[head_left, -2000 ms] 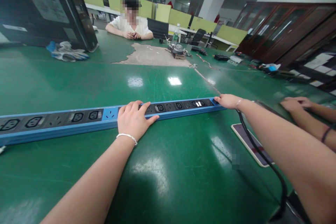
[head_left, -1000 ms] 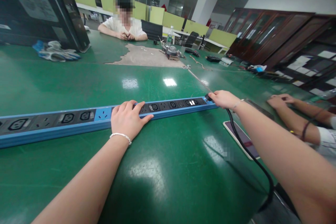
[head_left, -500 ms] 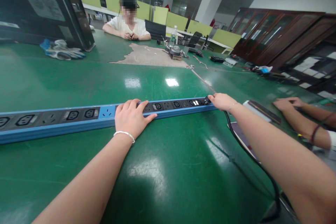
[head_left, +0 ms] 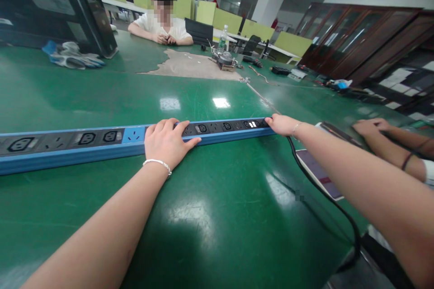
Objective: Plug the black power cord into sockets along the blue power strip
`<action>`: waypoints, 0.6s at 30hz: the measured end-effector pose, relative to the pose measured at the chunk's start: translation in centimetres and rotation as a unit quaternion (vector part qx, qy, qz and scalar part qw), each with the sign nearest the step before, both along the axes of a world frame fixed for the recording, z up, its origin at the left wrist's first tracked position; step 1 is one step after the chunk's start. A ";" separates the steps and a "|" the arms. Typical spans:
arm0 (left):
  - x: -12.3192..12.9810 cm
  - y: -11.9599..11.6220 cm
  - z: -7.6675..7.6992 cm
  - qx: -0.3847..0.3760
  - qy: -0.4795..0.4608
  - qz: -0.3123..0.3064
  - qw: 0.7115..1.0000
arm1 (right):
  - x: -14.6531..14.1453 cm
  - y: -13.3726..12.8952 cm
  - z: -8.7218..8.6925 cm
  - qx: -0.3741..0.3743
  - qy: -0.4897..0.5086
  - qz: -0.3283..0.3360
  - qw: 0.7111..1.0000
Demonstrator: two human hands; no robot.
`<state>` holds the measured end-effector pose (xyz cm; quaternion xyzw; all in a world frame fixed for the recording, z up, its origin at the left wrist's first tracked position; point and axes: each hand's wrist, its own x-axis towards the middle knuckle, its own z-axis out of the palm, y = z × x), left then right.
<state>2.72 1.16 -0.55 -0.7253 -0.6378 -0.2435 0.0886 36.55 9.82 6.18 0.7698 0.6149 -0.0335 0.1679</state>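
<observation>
A long blue power strip [head_left: 73, 156] with black sockets lies across the green table. My left hand [head_left: 166, 141] is laid over its middle, right of a blue socket, fingers over the far edge and thumb along the near side. At the strip's right end my right hand [head_left: 281, 125] is closed, its fingertips against the sockets. From under it a black power cord [head_left: 310, 178] runs down to the lower right. The plug in these fingers is mostly hidden, so I cannot tell how deep it sits in a socket.
Right of my forearm lie a tablet-like flat thing [head_left: 317, 171] and a co-worker's hands [head_left: 369, 127]. Another person [head_left: 162, 25] sits across the table [head_left: 217, 180]. Work gloves [head_left: 73, 55] lie by a black computer case [head_left: 64, 4]; a bottle [head_left: 223, 38] stands at the back.
My right fingertips have shifted slightly left over the strip's end, covering the black plug that showed before. My left hand keeps its place on the strip. The whole view has shifted a little.
</observation>
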 end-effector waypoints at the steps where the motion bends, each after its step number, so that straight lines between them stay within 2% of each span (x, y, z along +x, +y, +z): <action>1: 0.0 0.0 0.0 -0.001 0.002 0.001 1.000 | -0.1 0.2 0.3 -0.028 0.015 -0.012 0.999; 3: 0.0 0.0 0.0 -0.001 0.006 0.003 1.000 | -0.2 0.5 0.8 -0.067 0.041 -0.037 0.996; 6: 0.0 0.0 0.1 -0.003 0.013 0.004 1.000 | -0.4 0.7 1.0 -0.078 0.053 -0.046 0.995; 8: 0.0 0.0 0.1 -0.008 0.015 0.006 1.000 | -0.3 0.6 0.7 -0.058 0.042 -0.034 0.997; 14: 0.0 0.0 0.0 -0.005 0.011 0.000 1.000 | 0.6 -0.1 -1.2 0.062 -0.020 0.026 0.998; 18: 0.0 0.0 0.0 -0.012 0.001 0.004 1.000 | 1.0 0.3 -1.5 0.065 -0.016 0.034 0.997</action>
